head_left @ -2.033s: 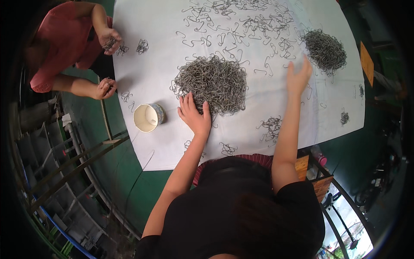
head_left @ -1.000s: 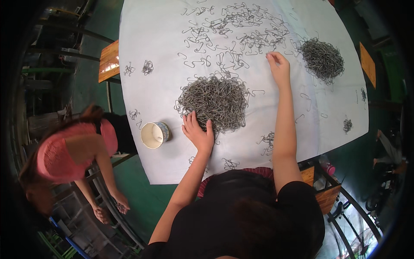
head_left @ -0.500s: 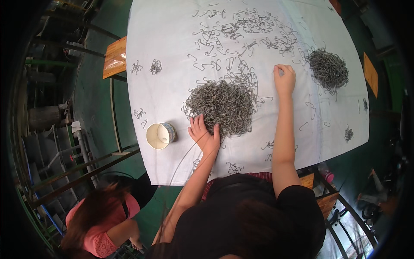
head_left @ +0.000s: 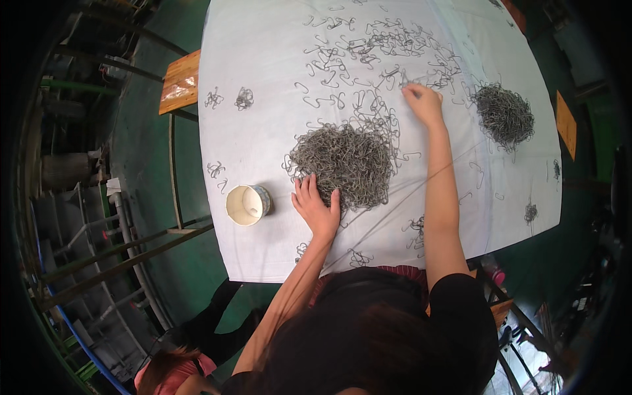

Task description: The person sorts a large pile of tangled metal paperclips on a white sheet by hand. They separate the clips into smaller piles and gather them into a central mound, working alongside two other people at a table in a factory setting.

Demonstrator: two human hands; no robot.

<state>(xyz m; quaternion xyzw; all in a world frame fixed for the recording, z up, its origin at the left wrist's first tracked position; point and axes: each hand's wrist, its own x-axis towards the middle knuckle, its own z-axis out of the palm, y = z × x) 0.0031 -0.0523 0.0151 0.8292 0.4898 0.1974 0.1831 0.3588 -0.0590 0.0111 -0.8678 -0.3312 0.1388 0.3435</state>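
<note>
A dense heap of grey metal wire hooks lies mid-table on a white cloth. My left hand rests at the heap's near left edge, fingers stretched and slightly apart, holding nothing. Farther off and to the right, my right hand is pinched at the near edge of the loosely scattered wire hooks. Something thin and blurred shows at its fingertips; whether it is held cannot be told. The scattered hooks have bent, S-like ends, and a trail of them joins the heap.
A paper cup stands left of my left hand. Another hook pile lies at the right, with small clusters around the table. A wooden board adjoins the left edge. A person in pink is at the lower left.
My right hand has moved away from me and slightly left, to the scattered hooks. My left hand stays by the heap. The person in pink has shifted lower in view.
</note>
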